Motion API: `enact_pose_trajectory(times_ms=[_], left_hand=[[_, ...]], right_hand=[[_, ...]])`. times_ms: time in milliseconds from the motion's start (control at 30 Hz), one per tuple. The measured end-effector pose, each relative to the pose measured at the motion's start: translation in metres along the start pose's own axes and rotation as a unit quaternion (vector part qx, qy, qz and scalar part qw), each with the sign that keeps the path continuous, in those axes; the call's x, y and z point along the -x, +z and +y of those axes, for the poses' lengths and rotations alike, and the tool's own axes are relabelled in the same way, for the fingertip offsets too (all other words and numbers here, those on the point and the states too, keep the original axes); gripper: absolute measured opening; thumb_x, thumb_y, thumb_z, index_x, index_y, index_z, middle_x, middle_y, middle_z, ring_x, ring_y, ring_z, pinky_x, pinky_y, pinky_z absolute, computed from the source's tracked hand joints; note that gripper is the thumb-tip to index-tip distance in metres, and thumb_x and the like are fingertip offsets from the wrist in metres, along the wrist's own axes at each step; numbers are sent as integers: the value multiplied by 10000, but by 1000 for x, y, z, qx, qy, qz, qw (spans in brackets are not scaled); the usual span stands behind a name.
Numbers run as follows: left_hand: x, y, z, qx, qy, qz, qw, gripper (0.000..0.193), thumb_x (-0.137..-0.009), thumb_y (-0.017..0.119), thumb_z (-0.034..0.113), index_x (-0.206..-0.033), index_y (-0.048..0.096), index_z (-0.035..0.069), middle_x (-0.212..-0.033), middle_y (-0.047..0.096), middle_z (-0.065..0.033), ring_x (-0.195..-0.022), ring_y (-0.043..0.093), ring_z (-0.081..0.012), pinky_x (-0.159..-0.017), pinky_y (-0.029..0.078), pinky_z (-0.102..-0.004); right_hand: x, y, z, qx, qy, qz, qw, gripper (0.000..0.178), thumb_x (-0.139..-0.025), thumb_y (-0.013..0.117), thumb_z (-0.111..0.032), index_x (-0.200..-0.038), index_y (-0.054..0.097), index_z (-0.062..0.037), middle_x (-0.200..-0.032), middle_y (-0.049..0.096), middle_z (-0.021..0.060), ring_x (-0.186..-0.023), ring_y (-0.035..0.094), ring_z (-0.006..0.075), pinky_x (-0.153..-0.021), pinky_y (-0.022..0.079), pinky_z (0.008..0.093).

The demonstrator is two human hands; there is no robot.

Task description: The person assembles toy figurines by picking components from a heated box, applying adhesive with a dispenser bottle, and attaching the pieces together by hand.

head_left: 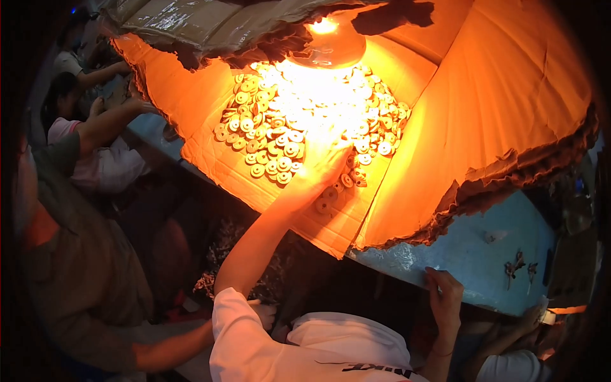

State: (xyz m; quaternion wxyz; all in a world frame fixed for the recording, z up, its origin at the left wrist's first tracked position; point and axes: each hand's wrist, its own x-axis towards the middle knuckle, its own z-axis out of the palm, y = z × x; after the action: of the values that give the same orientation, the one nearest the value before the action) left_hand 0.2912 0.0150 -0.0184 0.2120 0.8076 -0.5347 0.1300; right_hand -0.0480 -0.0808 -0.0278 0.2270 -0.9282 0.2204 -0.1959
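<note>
- The left hand (pixel 324 159) reaches into an open cardboard box (pixel 503 102), down onto the near edge of a heap of small round discs (pixel 275 135)
- Glare washes out its fingers, so whether they grip a disc or only press on the heap, I cannot tell
- The discs lie on the box floor, spread to both sides of that hand and beyond it, many with a hole in the middle; a few sit in shade just right of the wrist
- A lamp (pixel 328 49) hangs over the far part of the heap, turning the middle nearly white and the box walls orange
- The box has ragged, torn rims and rests on a blue tabletop (pixel 461 258)
- The right hand (pixel 445 291) is at the near edge of that tabletop, outside the box, fingers loosely bent; whether they hold anything, I cannot tell
- Small twiggy pieces (pixel 514 267) lie farther right on the tabletop
</note>
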Motion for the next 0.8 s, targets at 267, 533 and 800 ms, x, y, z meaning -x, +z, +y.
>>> enact_pose_trajectory(times_ms=[267,533,800], left_hand=[[-14,30,-48,1,-36,127,991,96,-670,582,101,-587,573,54,-610,552,-118,-597,551,-298,-552,433,-378],[-14,15,-51,146,-134,164,966,72,-713,587,103,-691,649,74,-621,581,-136,-616,587,-282,-551,452,-359],[-31,28,-41,141,67,152,976,149,-773,531,151,-704,617,51,-679,570,-136,-646,557,-293,-587,436,-391]], right_hand=[[-1,1,1,2,4,-12,1000,181,-742,578,59,-905,629,1,-713,573,142,-600,570,294,-540,445,348],[1,3,0,13,3,-15,1000,172,-746,584,51,-903,632,-4,-710,567,134,-599,572,289,-535,446,348],[-2,2,-5,14,-7,-6,1000,155,-753,588,45,-890,635,-11,-726,569,132,-597,572,290,-527,445,348]])
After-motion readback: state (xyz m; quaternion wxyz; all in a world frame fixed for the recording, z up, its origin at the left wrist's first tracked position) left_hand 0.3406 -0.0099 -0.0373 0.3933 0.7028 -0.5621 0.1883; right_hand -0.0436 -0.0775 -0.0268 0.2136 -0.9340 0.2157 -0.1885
